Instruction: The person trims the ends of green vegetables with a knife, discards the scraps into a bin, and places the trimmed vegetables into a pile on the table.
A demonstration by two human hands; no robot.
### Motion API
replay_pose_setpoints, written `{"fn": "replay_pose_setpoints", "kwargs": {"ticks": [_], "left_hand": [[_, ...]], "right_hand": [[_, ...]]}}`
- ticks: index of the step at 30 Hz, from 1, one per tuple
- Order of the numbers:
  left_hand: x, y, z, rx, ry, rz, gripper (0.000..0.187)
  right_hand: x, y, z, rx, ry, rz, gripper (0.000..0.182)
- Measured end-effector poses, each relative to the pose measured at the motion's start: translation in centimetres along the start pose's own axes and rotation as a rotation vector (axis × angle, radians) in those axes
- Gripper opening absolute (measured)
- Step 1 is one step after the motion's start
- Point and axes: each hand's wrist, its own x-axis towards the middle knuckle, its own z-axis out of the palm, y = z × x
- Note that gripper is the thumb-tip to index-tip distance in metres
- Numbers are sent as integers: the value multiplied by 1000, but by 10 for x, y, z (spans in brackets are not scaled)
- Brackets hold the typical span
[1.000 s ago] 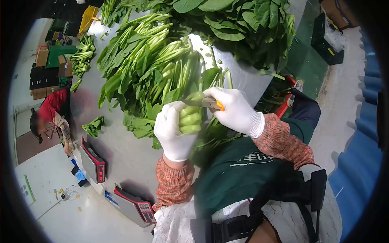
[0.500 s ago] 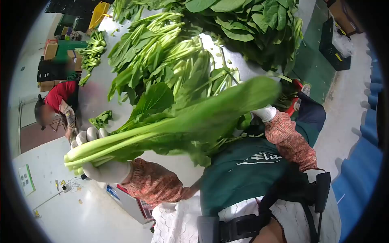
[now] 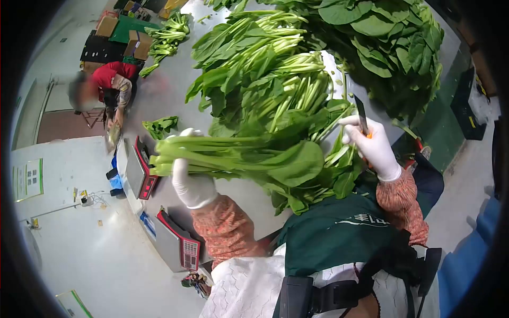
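Observation:
My left hand (image 3: 192, 180), in a white glove, is wrapped round the stem ends of a bunch of leafy greens (image 3: 238, 156). The stems point left and the leaves spread right in front of my apron. My right hand (image 3: 371, 143), also gloved, grips a small knife (image 3: 362, 114) by its orange handle, with the dark blade pointing up. Just left of that hand lie loose stems and leaves. Beyond both hands, a pile of greens (image 3: 286, 79) covers the middle of the metal table (image 3: 177, 98).
Broad-leafed greens (image 3: 392, 42) are heaped at the back right. Two red-edged scales (image 3: 183, 246) (image 3: 142, 169) stand at left. A person in red (image 3: 114, 79) bends over the table's far left. A black crate (image 3: 469, 108) is on the right.
The bunch in my left hand has swung lower and nearly level. My right hand, earlier mostly hidden behind the leaves, now shows with the knife. The view has shifted, bringing both scales into sight.

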Motion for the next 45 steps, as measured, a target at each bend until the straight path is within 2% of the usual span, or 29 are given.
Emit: {"fn": "replay_pose_setpoints", "kwargs": {"ticks": [4,5,6,7,8,10,11,12,13,14,16,17,18,20,22,24,26,27,31,32,33,36,37,38,39,41,42,43,45], "left_hand": [[-10,-11,50,545,-83,149,35],[-11,-9,57,795,-114,209,33],[-15,-4,65,913,-280,292,31],[-17,-3,71,944,-282,320,29],[-19,-4,74,981,-280,349,27],[-8,-4,66,1059,-200,647,32],[-6,7,54,1175,-93,629,33],[-2,10,33,1036,175,472,30],[2,27,26,756,201,436,31],[8,41,-1,542,338,343,35],[16,70,-66,181,346,282,34],[19,78,-87,27,434,245,33],[21,84,-109,-128,519,207,32],[22,81,-191,-443,382,8,29],[21,49,-258,-490,572,2,28],[26,19,-300,-567,784,-142,22],[32,-7,-308,-623,795,-213,19],[44,-11,-299,-502,903,-220,19],[88,-19,-340,-358,865,-316,20],[100,-19,-359,-365,781,-329,22],[115,-17,-362,-354,799,-371,22],[174,-6,-368,-366,756,-467,24],[198,-4,-360,-347,852,-408,25],[225,-16,-422,3,640,-282,25],[255,-7,-413,-107,739,-306,27],[313,15,-413,-146,651,-375,36],[333,24,-426,-29,495,-423,45],[334,30,-381,-23,582,-416,54],[344,24,-339,33,765,-448,72]], "right_hand": [[-8,-63,57,5,-272,-324,34],[-8,-74,70,-7,-319,-394,36],[-4,-71,80,-15,-293,-527,34],[0,-68,91,-24,-261,-658,33],[1,-70,86,-99,-285,-613,28],[4,-73,72,-239,-353,-528,23],[2,-63,72,-104,-236,-508,14],[1,-69,57,-235,-233,-493,12],[0,-62,46,-258,-184,-390,13],[0,-49,33,-325,-127,-284,15],[1,-16,2,-321,-40,-112,15],[-1,5,-9,-214,42,-106,17],[-6,12,-22,-220,68,21,21],[-17,20,-37,-220,143,113,30],[-21,44,-49,-226,215,62,33],[-21,48,-51,-266,246,121,34],[-16,38,-38,-325,247,156,34],[-14,35,-33,-309,251,182,34],[-3,28,-13,-299,281,268,30],[-1,26,-6,-292,298,314,30],[0,38,-6,-273,313,250,29],[3,37,7,-286,295,296,29],[1,45,2,-339,273,305,29],[1,45,5,-345,283,311,29],[1,44,8,-352,294,315,29],[0,45,10,-359,319,340,29],[1,38,16,-353,343,378,29],[3,27,24,-346,364,418,29],[5,21,29,-324,386,433,29]]}}
